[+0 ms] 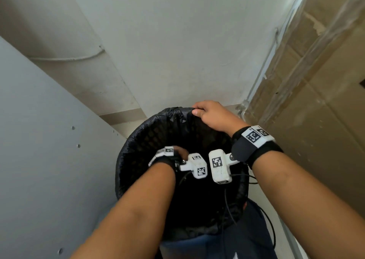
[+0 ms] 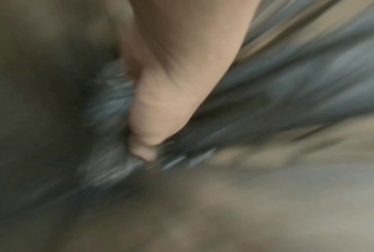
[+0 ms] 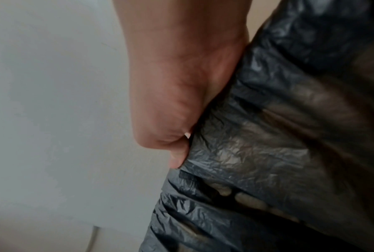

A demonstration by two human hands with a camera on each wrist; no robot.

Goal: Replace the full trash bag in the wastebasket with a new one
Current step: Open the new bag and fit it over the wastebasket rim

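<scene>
A black trash bag (image 1: 158, 124) lines a round mesh wastebasket (image 1: 120, 172), and its edge is folded over the rim. My right hand (image 1: 197, 110) pinches the bag's edge at the far rim, thumb on the inside. The right wrist view shows that right hand (image 3: 181, 150) gripping crinkled black trash bag (image 3: 257, 153) film, with the basket's mesh holes showing through it. My left hand (image 1: 180, 152) reaches down inside the basket on the left, mostly hidden by the wrist unit. In the blurred left wrist view the left hand (image 2: 147, 153) is curled into gathered bag (image 2: 112, 105) plastic.
The basket stands in a narrow corner: a grey panel (image 1: 49, 140) on the left, a white wall (image 1: 177, 51) behind, and plastic-wrapped cardboard (image 1: 316, 100) on the right. Black cables (image 1: 270, 225) hang from the wrist cameras. My trousers (image 1: 197, 247) show below the basket.
</scene>
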